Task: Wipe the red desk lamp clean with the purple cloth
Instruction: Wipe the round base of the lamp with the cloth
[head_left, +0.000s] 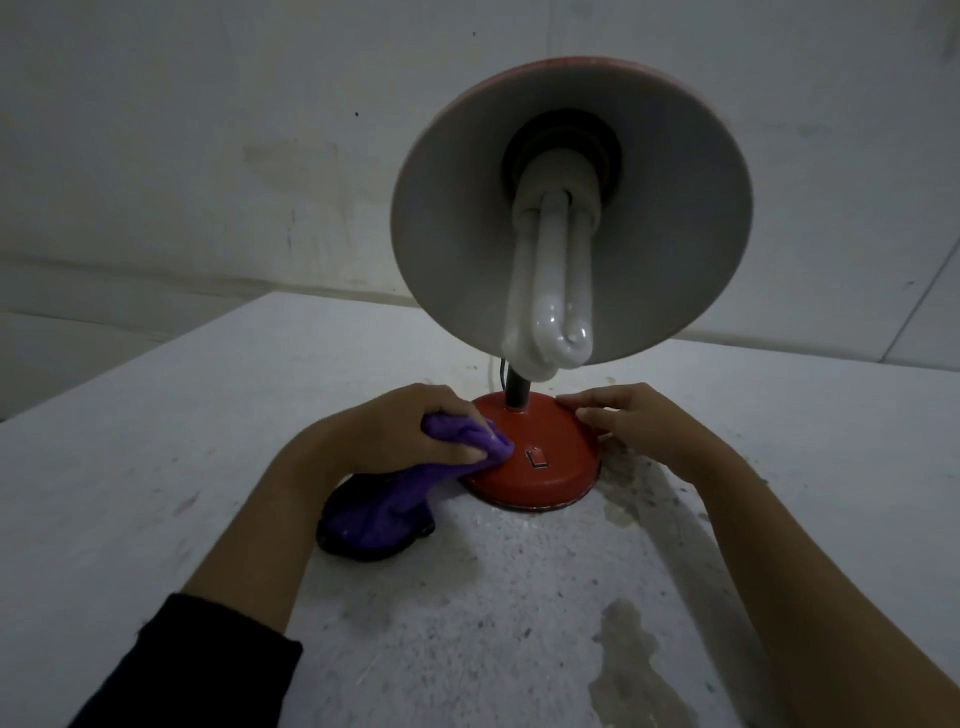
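Our left hand (400, 426) grips the purple cloth (374, 514) against the red lamp base (545, 457); our right hand (639, 421) rests open on its far side.

Red desk lamp (535, 457): upright on round red domed base, rocker switch on the base's top face, dark stem rising from base centre. Shade tilted toward camera, pale grey inside, red rim, white U-tube CFL bulb pointing down-forward, unlit. Base sits between the two sets of fingertips: left ones at its left edge, right ones touching its right edge.

Purple cloth (374, 514): bunched, top part pinched under the left fingers and pressed on the base's left side just beside the switch; rest hangs below the fingers, pooled on the surface.
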